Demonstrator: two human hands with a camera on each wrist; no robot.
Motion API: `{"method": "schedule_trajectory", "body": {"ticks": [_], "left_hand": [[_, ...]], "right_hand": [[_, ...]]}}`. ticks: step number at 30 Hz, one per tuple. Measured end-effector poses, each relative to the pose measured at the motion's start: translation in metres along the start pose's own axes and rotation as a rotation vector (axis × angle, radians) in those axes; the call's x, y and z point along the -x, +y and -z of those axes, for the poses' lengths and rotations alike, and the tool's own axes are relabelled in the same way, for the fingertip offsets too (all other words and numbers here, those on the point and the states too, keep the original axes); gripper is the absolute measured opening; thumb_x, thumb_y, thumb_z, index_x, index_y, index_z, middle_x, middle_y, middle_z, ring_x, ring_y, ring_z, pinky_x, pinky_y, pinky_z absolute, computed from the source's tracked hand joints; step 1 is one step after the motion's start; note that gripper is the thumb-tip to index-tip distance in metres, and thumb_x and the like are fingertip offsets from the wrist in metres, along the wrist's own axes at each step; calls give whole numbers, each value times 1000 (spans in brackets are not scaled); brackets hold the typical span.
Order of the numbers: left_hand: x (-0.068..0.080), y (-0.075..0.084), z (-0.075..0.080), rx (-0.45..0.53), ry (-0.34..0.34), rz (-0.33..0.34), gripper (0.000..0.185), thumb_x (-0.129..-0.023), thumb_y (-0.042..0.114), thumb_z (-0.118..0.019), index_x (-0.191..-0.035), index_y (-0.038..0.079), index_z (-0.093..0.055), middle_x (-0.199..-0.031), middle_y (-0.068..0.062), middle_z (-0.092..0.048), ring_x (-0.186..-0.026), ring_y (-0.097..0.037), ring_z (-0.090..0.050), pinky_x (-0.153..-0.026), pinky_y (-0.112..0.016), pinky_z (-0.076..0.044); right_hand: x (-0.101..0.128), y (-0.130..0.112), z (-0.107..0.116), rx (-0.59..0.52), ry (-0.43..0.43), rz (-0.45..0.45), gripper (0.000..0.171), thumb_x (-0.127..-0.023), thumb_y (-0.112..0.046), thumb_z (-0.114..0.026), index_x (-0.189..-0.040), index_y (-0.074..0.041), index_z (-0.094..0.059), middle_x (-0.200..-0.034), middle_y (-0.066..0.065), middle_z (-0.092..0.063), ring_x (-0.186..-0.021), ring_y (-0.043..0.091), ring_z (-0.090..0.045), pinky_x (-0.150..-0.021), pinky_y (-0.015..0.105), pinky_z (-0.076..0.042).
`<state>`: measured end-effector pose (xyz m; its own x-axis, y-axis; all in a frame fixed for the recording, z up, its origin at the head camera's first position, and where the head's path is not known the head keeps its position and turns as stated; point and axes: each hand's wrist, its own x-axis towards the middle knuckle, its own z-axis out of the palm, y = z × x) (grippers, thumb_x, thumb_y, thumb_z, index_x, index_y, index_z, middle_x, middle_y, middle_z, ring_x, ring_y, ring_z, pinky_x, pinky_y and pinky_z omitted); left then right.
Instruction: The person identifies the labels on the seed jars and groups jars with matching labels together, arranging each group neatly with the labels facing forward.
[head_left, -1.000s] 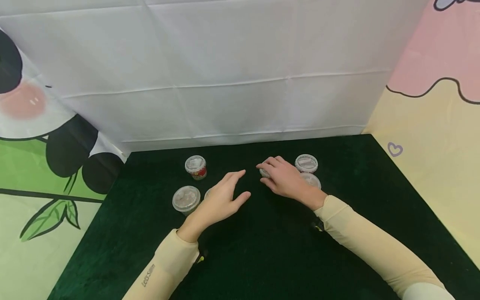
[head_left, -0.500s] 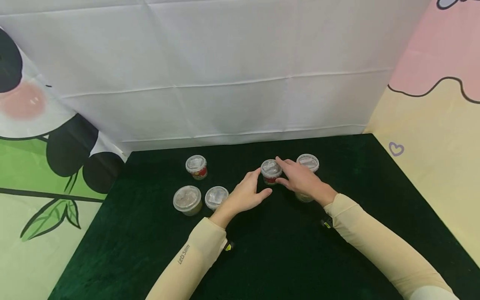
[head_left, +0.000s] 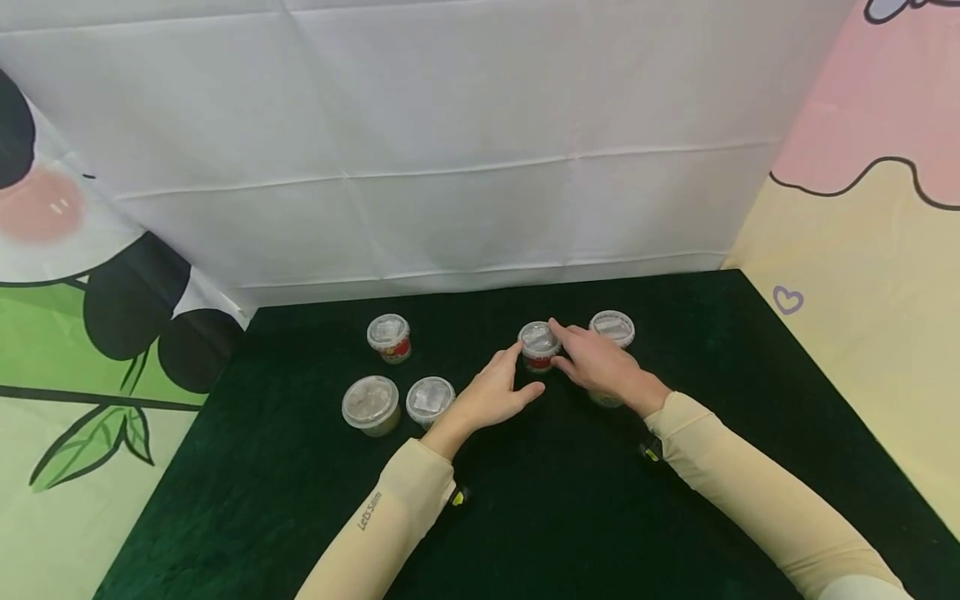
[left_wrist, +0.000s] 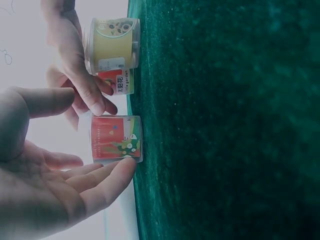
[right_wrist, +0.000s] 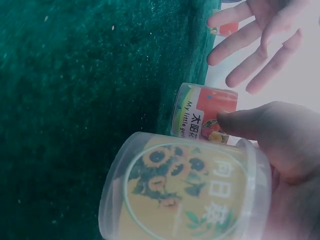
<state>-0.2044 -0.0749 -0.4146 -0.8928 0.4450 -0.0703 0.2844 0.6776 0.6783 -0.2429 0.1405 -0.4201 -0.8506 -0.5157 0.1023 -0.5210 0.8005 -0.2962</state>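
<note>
A small lidded plastic cup with a red label (head_left: 538, 343) stands upright on the dark green cloth, between both hands. My left hand (head_left: 491, 392) reaches to its left side with straight fingers, the fingertips right at the cup wall and the thumb held apart. On the other side my right hand (head_left: 603, 365) has thumb and fingertips against the cup's right edge, the fingers loosely extended. In the right wrist view the right thumb (right_wrist: 245, 122) overlaps the red label. Close under that hand stands a larger yellow-labelled cup (right_wrist: 185, 195) with sunflowers printed on it, mostly hidden in the head view.
Another lidded cup (head_left: 612, 327) is behind the right hand. At left stand a red-labelled cup (head_left: 389, 337) at the back, a wide cup (head_left: 371, 403), and a smaller cup (head_left: 429, 400) partly behind the left wrist. A white cloth wall (head_left: 480, 217) borders the table's far edge.
My left hand has moved right, to the red-labelled cup. My right hand has drawn back from over its lid to its right side, uncovering it. Little differs over the last half second.
</note>
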Motion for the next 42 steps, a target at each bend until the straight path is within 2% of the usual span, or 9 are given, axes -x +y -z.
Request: {"method": "schedule_trajectory", "body": {"ticks": [11, 18, 28, 32, 36, 42], "left_hand": [[-2, 0, -2, 11, -8, 24, 78, -102, 35, -62, -160, 3, -21, -158, -22, -33, -139, -34, -44, -114, -50, -36], [-2, 0, 0, 27, -17, 9, 78, -102, 35, -62, -160, 1, -21, -157, -23, -35, -136, -34, -47, -111, -49, -40], [-3, -1, 3, 47, 21, -2, 77, -102, 33, -61, -159, 0, -21, -155, -23, -37, -134, -34, -48, -110, -49, -42], [-1, 2, 7, 58, 58, -23, 78, -102, 34, -62, -160, 0, -21, -154, -23, -36, -133, -36, -48, -109, -48, -43], [5, 5, 13, 71, 117, -62, 79, -102, 34, -63, -160, 3, -20, -155, -21, -35, -132, -36, -49, -102, -47, -49], [13, 10, 20, 86, 254, -182, 74, -101, 27, -64, -160, 7, -24, -151, -18, -39, -130, -34, -53, -93, -43, -55]], "right_hand": [[1, 1, -1, -11, -2, -11, 65, -101, -21, -66, -154, 4, -36, -128, 23, -62, -108, 33, -66, -91, 49, -55], [-1, 3, -3, -25, -6, -19, 65, -102, -22, -64, -154, 3, -36, -129, 24, -62, -111, 34, -66, -93, 50, -54], [-3, 3, -2, -87, 34, 13, 61, -102, -19, -65, -152, 5, -39, -135, 26, -59, -118, 37, -63, -98, 51, -51], [-3, 2, 4, -173, 68, 39, 59, -102, -18, -63, -151, 6, -40, -135, 25, -60, -117, 34, -63, -98, 51, -51], [-2, -2, 14, -271, 118, 71, 57, -103, -17, -62, -151, 5, -40, -132, 21, -61, -111, 31, -65, -92, 47, -54], [5, -12, 28, -444, 208, 111, 53, -104, -16, -60, -151, 2, -41, -130, 22, -59, -112, 35, -65, -93, 48, -55]]}}
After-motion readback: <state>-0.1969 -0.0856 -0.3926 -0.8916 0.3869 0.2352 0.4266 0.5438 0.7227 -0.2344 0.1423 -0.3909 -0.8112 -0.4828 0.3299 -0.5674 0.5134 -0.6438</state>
